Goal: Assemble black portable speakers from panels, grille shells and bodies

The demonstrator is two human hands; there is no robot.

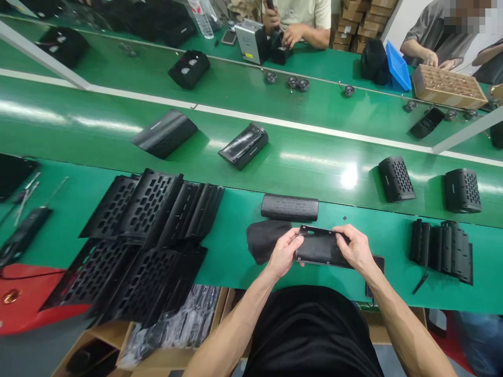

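Head view: the held black panel [319, 249] runs lengthwise left to right.

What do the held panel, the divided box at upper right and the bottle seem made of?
Panel: probably satin black plastic, with a thin, slotted rim; coated metal possible. Divided box: likely cardboard, matte brown with thin partitions. Bottle: apparently clear plastic, glossy; see-through walls.

bare forearms [241, 320] angle inward, left hand [283, 254] and right hand [357, 249] pinching, 2 thumbs [342, 243] uppermost.

head-worn view | faces forward, down | left hand [283, 254], right hand [357, 247] near | workbench [230, 241] beneath
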